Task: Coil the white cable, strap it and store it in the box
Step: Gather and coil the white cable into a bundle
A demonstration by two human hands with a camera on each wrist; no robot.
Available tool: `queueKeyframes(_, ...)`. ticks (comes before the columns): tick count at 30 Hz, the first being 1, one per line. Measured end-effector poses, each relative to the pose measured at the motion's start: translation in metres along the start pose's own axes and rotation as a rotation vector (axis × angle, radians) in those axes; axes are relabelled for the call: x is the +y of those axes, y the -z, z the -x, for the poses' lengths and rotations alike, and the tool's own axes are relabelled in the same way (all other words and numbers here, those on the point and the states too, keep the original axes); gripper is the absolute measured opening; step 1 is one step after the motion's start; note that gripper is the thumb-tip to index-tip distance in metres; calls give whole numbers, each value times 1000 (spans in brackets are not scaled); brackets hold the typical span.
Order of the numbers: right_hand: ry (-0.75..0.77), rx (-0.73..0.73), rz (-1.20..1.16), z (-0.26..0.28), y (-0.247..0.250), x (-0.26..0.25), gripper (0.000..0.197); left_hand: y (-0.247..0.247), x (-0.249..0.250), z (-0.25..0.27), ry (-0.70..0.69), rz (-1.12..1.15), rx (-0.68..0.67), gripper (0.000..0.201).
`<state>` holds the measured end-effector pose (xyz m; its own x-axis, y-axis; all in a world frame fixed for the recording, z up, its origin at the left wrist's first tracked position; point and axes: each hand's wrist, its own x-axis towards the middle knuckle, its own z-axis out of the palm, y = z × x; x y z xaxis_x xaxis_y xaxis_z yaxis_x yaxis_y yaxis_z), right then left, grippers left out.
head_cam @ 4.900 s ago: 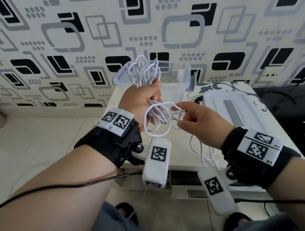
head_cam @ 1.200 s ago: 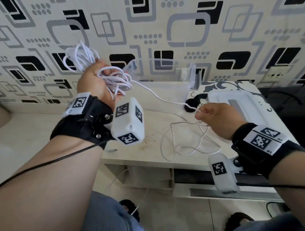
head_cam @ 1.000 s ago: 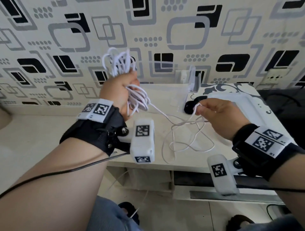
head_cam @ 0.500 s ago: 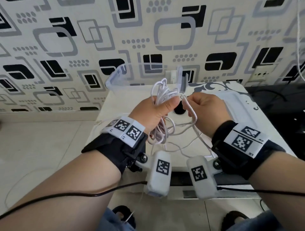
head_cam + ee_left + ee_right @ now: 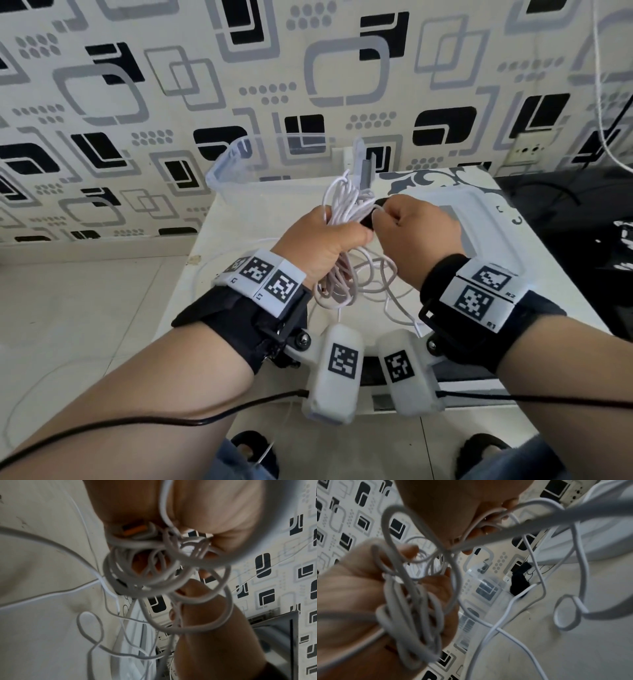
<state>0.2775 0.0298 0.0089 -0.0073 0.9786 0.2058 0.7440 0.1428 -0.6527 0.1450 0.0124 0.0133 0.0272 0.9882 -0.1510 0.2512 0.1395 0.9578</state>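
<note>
Gripping a thick bundle of loops, the left hand [image 5: 322, 241] has its fingers curled round the white cable [image 5: 346, 212] above the table [image 5: 239, 219]. The right hand [image 5: 416, 229], just beside the left hand and nearly touching it, pinches a strand of that cable at the bundle's top, fingers curled in.

From the head view the loops stand up out of the left fist and hang below it, with loose turns trailing down onto the table between the two wrists. The left wrist view alone shows an orange-tongued plug [image 5: 135, 529] tucked against the palm among the loops. The right wrist view alone shows a black strap [image 5: 519, 582] lying on the table beyond the hands, with one slack strand running past it, and a small closed loop of cable [image 5: 566, 613] resting on the tabletop to the right of the strap.

The cable is thin, white and unevenly wound, its turns of different sizes and crossing one another. The clear plastic box [image 5: 233, 168] stands at the table's far edge against the patterned wall [image 5: 171, 85], behind the hands. A white lid [image 5: 479, 219] lies flat on the table, right of the box.
</note>
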Motion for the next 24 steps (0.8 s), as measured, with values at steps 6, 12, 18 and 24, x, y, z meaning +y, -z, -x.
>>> queueKeyframes(6, -6, -19, -247, -1, 7, 0, 26, 8, -6, -5, 52, -51, 5, 28)
queueKeyframes(12, 2, -116, -394, -2, 10, 1, 19, 11, -10, -9, 49, -38, 34, 3)
queueKeyframes(18, -4, -120, -414, -3, 9, 4, 22, 14, -13, -5, 20, 175, 22, 18)
queueKeyframes(24, 44, -100, -331, -9, 10, 11, 17, 18, -11, -5, -18, 339, 3, 16)
